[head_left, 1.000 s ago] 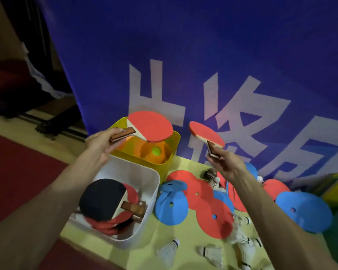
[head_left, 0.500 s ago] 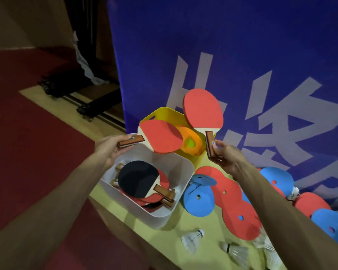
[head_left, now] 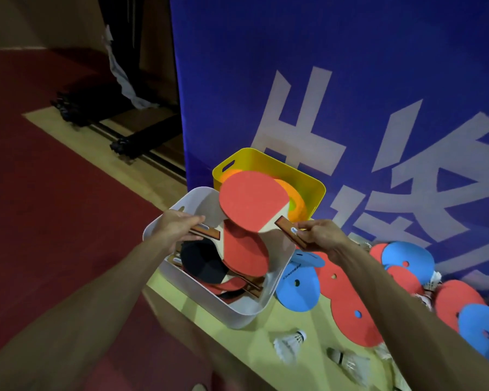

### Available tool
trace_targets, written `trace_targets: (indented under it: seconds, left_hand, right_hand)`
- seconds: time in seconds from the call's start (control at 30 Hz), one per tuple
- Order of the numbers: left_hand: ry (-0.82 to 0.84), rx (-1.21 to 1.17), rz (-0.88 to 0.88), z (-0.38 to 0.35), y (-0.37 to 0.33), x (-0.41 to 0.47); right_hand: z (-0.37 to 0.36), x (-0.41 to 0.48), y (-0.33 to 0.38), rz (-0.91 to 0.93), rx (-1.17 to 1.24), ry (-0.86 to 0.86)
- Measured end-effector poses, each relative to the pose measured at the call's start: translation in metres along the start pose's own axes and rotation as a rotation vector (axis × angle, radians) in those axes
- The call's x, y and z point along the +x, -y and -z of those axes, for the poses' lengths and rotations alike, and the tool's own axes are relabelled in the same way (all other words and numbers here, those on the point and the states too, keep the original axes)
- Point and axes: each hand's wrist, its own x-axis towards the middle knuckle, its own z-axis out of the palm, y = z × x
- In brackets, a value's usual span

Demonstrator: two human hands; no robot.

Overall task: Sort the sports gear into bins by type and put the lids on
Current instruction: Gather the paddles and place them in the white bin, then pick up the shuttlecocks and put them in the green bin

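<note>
At frame centre, the left hand (head_left: 175, 227) grips the wooden handle of a red-faced table tennis paddle (head_left: 244, 253) lowered into the white plastic bin (head_left: 237, 314). The right hand (head_left: 321, 238) pinches the handle of a second red paddle (head_left: 251, 204) above the bin and the yellow bin (head_left: 266, 162) behind it.

Blue banner (head_left: 350, 66) with white characters, dark red floor (head_left: 40, 193).
</note>
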Motion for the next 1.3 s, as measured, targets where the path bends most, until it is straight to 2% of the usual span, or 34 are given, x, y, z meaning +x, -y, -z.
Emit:
trace_targets:
  seconds: [0.3, 0.43, 0.57, 0.7, 0.8, 1.03, 1.17, 1.3]
  left_hand:
    - [0.034, 0.218, 0.015, 0.006, 0.021, 0.049]
    - [-0.096, 0.589, -0.082, 0.008, 0.027, 0.065]
    - [-0.062, 0.777, -0.182, 0.014, 0.027, 0.061]
    - [-0.086, 0.673, -0.256, 0.011, 0.015, 0.054]
    - [-0.046, 0.620, -0.296, 0.003, 0.009, 0.048]
    - [0.062, 0.590, -0.455, -0.035, -0.002, 0.026]
    - [0.115, 0.615, -0.573, -0.060, -0.007, 0.011]
    - [0.185, 0.588, -0.663, -0.094, -0.017, -0.009]
  right_hand:
    - [0.004, -0.005, -0.011, -0.049, -0.219, 0.113]
    - [-0.016, -0.002, -0.007, -0.055, -0.290, 0.146]
    - [-0.034, 0.007, -0.004, -0.077, -0.354, 0.160]
    - [-0.051, 0.011, -0.005, -0.097, -0.385, 0.184]
    - [-0.064, 0.016, -0.010, -0.116, -0.426, 0.220]
    - [-0.086, 0.012, -0.010, 0.031, -0.790, 0.348]
    - [-0.080, 0.008, -0.009, 0.082, -0.715, 0.363]
    - [-0.046, 0.005, -0.010, 0.163, -0.579, 0.224]
